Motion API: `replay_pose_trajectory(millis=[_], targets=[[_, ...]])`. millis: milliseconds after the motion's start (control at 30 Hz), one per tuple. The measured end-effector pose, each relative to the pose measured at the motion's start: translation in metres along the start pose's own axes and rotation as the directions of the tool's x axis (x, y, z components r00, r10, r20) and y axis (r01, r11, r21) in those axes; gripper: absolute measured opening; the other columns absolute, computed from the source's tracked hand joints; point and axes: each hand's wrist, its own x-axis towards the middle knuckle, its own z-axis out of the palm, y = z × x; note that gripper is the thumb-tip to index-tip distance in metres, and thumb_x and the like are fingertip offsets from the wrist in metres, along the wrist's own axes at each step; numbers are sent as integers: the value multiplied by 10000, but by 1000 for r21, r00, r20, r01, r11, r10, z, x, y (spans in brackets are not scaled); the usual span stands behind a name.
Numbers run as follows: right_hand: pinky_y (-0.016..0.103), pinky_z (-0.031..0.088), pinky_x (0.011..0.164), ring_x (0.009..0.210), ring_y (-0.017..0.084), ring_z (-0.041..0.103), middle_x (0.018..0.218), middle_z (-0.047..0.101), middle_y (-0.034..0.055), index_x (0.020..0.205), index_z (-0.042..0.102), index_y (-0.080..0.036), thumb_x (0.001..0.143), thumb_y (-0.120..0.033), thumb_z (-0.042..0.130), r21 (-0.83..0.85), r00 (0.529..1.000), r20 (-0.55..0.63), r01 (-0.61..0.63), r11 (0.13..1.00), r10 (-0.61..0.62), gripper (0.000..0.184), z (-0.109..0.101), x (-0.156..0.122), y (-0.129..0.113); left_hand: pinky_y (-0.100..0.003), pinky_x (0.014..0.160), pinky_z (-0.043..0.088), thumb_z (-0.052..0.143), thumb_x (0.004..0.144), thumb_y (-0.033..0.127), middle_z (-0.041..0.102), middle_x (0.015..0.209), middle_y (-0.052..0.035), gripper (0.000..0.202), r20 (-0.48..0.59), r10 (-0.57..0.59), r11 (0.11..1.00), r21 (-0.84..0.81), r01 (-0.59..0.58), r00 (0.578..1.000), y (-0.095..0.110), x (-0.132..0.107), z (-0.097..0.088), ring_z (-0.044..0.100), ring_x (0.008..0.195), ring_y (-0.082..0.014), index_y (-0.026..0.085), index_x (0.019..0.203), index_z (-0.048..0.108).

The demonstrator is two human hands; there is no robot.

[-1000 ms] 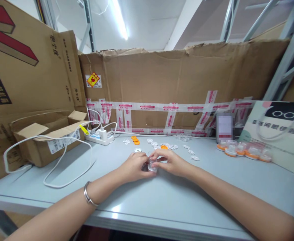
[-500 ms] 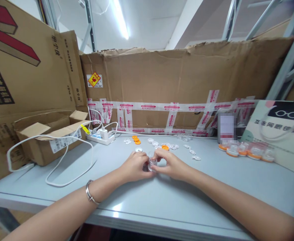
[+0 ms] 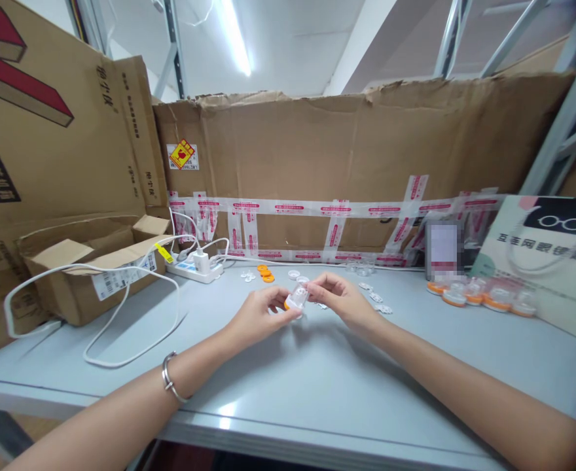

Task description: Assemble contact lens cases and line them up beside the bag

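Observation:
Over the middle of the table, my left hand point(image 3: 261, 312) is closed around a small clear plastic container with a white and orange base point(image 3: 296, 299). The container is tilted, with its clear narrow end up to the right. My right hand point(image 3: 340, 296) pinches that clear end between thumb and fingers. Behind the hands lie white plastic rings point(image 3: 294, 275) and a group of orange rings point(image 3: 267, 276). Small white flat pieces point(image 3: 376, 297) are spread to the right of my right hand, and some are partly hidden by it.
Several orange-and-white based clear containers point(image 3: 499, 299) stand at the right by a paper bag point(image 3: 538, 261). Clear cups point(image 3: 364, 268) sit at the back. An opened cardboard box point(image 3: 86, 275), a power strip point(image 3: 197, 269) and a looping white cable point(image 3: 133, 362) occupy the left.
The clear piece has gone from upright near the table to tilted and higher, and a white and orange base now shows on it. Both hands have lifted slightly.

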Motion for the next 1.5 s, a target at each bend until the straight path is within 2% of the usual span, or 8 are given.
replay_pose_trajectory(millis=[267, 433, 633, 800, 900, 1033, 1167, 1500], targets=[[312, 472, 735, 709, 126, 573, 765, 607, 7, 990, 568, -190, 726, -351, 634, -166, 999, -23, -26, 986, 23, 317, 2, -1, -9, -192, 482, 394, 582, 753, 398, 658, 835, -61, 324, 68, -75, 990, -111, 82, 995, 6, -1, -1, 541, 633, -118, 132, 928, 644], [327, 470, 793, 810, 145, 596, 885, 643, 38, 964, 603, -186, 733, -353, 612, -157, 998, 23, -56, 986, 61, 285, 4, -6, -18, -186, 460, 338, 577, 755, 396, 656, 763, -50, 316, 166, -123, 956, -244, 161, 979, 3, -2, -4, 506, 560, -96, 122, 884, 668], [280, 468, 651, 663, 127, 570, 754, 637, 23, 849, 610, -168, 714, -396, 620, -272, 998, 31, -41, 961, 51, 266, 2, -5, -11, -203, 553, 373, 578, 754, 353, 623, 675, -14, 265, 118, -46, 995, -84, 56, 992, 2, -3, -2, 515, 612, -113, 132, 840, 696], [235, 391, 525, 562, 107, 499, 637, 587, -4, 748, 588, -163, 678, -441, 646, -406, 998, -65, -42, 913, 17, 293, 4, -6, -7, -211, 613, 392, 588, 738, 299, 634, 687, -5, 234, 44, 5, 999, 47, -7, 999, 5, -5, 5, 516, 633, -117, 145, 874, 701], [235, 380, 519, 538, 100, 479, 617, 569, -5, 722, 588, -157, 696, -462, 625, -335, 997, -66, -52, 941, 31, 309, 4, -5, -9, -208, 602, 396, 586, 743, 328, 646, 703, -19, 229, 50, -34, 999, 3, 34, 998, 7, -3, 5, 537, 649, -123, 139, 805, 700], [246, 397, 563, 559, 101, 505, 644, 577, 10, 793, 617, -153, 775, -528, 507, -63, 998, -32, -52, 997, 50, 391, 4, -2, -9, -196, 509, 382, 569, 761, 422, 669, 788, -63, 330, 115, -156, 960, -217, 179, 981, 7, 0, -1, 582, 667, -144, 136, 897, 661], [254, 396, 600, 622, 114, 528, 693, 586, 26, 858, 631, -155, 804, -536, 467, 93, 998, -32, -47, 995, 50, 418, 4, 0, -6, -220, 623, 433, 578, 771, 414, 669, 867, -82, 327, 120, -121, 911, -380, 159, 985, 6, 1, -5, 620, 792, -173, 128, 918, 635], [232, 380, 615, 623, 98, 458, 685, 550, -16, 756, 632, -178, 743, -422, 601, -102, 999, -4, -45, 994, 45, 246, 7, -3, -7, -186, 455, 391, 610, 735, 410, 673, 844, -88, 341, 82, -145, 941, -298, 163, 986, 1, 1, -1, 598, 674, -145, 120, 913, 584]])
